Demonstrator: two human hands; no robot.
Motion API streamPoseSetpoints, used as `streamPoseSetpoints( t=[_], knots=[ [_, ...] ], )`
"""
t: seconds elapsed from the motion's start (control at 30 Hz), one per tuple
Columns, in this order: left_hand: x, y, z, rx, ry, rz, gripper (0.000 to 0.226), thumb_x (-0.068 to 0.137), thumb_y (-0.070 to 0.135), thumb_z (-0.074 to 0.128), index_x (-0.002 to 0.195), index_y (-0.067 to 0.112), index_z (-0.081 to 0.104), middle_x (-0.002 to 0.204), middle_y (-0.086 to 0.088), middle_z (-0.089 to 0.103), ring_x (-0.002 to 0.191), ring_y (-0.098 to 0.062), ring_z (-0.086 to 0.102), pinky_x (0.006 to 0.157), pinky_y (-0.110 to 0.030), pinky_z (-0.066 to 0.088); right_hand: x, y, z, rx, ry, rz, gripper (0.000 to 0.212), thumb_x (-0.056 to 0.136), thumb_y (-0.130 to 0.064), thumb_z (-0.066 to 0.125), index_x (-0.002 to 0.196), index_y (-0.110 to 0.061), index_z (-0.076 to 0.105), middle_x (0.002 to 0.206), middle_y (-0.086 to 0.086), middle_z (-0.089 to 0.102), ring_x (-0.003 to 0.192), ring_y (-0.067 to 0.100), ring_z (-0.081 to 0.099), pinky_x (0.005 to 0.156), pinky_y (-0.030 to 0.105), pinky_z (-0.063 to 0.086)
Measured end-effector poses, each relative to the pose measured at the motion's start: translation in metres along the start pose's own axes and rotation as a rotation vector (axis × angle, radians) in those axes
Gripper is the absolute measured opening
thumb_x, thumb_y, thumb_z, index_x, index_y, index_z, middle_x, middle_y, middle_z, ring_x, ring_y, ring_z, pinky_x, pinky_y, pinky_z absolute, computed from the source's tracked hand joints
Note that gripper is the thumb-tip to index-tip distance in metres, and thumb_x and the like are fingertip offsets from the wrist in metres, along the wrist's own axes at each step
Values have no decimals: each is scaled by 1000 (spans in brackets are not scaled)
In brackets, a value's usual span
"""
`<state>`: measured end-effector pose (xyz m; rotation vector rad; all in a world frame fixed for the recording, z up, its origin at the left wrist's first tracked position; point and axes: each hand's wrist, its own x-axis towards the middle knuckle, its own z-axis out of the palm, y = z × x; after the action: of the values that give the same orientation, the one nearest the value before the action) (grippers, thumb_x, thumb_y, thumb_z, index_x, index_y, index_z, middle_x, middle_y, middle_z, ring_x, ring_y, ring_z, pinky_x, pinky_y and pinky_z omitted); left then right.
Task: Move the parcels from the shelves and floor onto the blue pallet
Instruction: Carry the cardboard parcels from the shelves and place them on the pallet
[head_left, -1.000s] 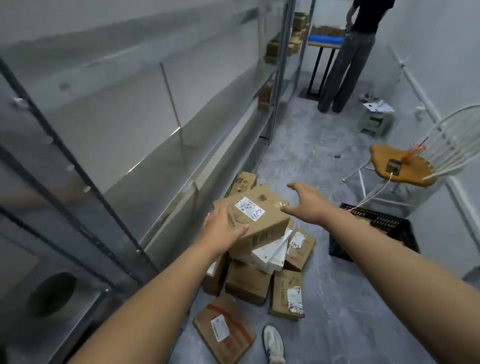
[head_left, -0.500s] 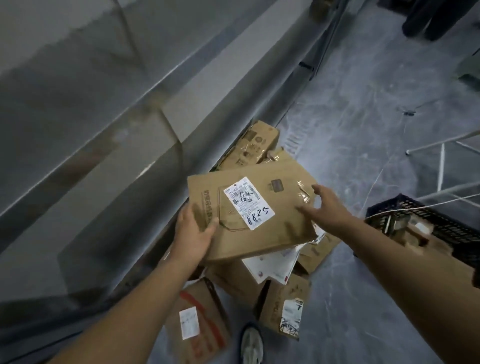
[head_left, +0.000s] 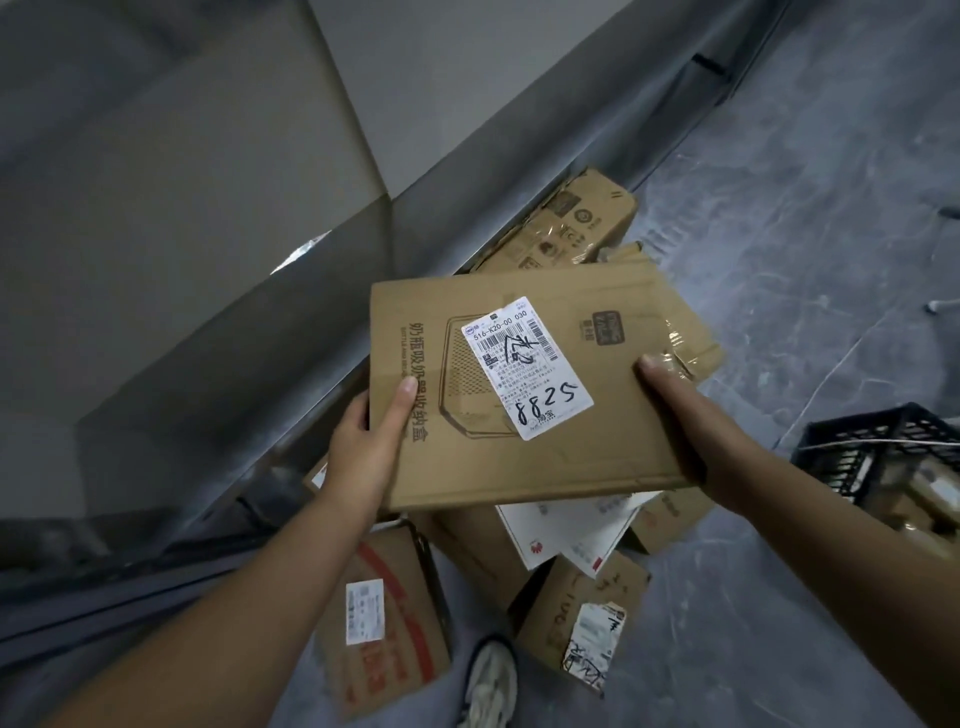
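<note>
I hold a flat brown cardboard parcel (head_left: 618, 410) with a white label marked 8825, above a heap on the floor. My left hand (head_left: 369, 441) grips its left edge, thumb on top. My right hand (head_left: 691, 415) grips its right edge near torn tape. Under it lie several parcels: a brown box with a red stripe (head_left: 384, 618), a white flat box (head_left: 566, 535), a brown box with a torn label (head_left: 582, 618) and a printed carton (head_left: 566, 223) by the shelf. The blue pallet is out of view.
A grey metal shelf unit (head_left: 218, 291) runs along the left, its lower edge beside the heap. A black plastic crate (head_left: 883, 457) with items in it stands at the right. My shoe (head_left: 488, 680) is on the grey floor below the heap.
My right hand has closed on the parcel's right edge. The parcel has come up and nearer to me, and my view has tilted further down.
</note>
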<state>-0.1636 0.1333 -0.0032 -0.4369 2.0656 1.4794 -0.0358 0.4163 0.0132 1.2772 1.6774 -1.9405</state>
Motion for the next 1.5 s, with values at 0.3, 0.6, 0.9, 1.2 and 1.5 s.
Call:
streamPoseSetpoints(
  t=[0.3,0.6,0.9,1.2,1.5],
  knots=[
    [-109,-16,-79,-187,34,-15,35,82,58,67,109,36,65,102,6,75,91,-14,72,83,-36,57,-101,-14,39,-155,-3,-100,67,68,-78,64,121,-37,61,114,-2,71,97,23,72,86,44,57],
    [-334,-130,-281,-342,335,-38,41,82,57,67,114,32,64,101,10,73,89,-7,70,75,-25,54,-294,48,197,-376,-346,-155,54,80,-64,63,122,-31,63,114,0,72,101,21,71,89,41,55],
    [-627,-287,-495,-594,847,-83,39,82,55,70,109,27,65,101,10,72,92,-7,68,78,-24,52,-520,167,448,-725,-827,-203,59,74,-71,60,120,-35,65,114,-6,72,102,16,70,96,40,51],
    [-829,-388,-597,-823,1373,-105,24,87,49,67,106,34,64,87,22,67,72,9,64,53,-7,45,-709,266,660,-974,-1279,-287,45,82,-59,63,117,-32,66,109,-1,74,97,19,72,78,33,58],
    [-920,-490,-700,-973,1706,-233,26,84,49,69,105,33,67,96,9,73,91,-12,70,81,-32,55,-841,391,852,-1227,-1560,-325,57,72,-74,63,114,-36,66,105,-2,75,96,21,72,94,43,52]
  ],
)
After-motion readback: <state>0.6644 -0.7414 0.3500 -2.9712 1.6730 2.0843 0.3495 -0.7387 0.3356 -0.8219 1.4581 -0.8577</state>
